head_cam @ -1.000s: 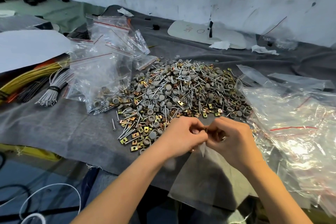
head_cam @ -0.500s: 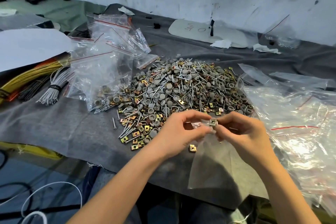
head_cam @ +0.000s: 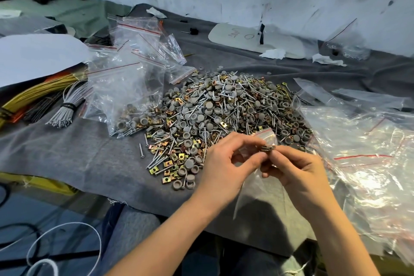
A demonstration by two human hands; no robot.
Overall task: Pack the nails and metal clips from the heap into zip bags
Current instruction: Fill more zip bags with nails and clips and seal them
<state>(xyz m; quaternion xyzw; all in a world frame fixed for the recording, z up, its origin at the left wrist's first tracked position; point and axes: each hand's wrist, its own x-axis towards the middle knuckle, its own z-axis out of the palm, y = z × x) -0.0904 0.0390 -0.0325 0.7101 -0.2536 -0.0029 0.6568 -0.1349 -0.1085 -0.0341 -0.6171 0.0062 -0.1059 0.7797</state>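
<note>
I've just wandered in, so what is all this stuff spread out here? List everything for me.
heap: one, grey caps, silver nails, brassy clips, centre of the cloth
cloth: one, grey, under it all
filled zip bags: several, clear with red strips, left of the heap
clear bags: a pile, right side
small zip bag: one, clear, between the hands
metal clips: a few, brassy, at that bag's mouth
yellow wires: one bundle, far left
grey wires: one tied bundle, beside the yellow
white sheet: one, far left
white board: one, by the wall
left hand: pinches the small zip bag
right hand: pinches the metal clips
</note>
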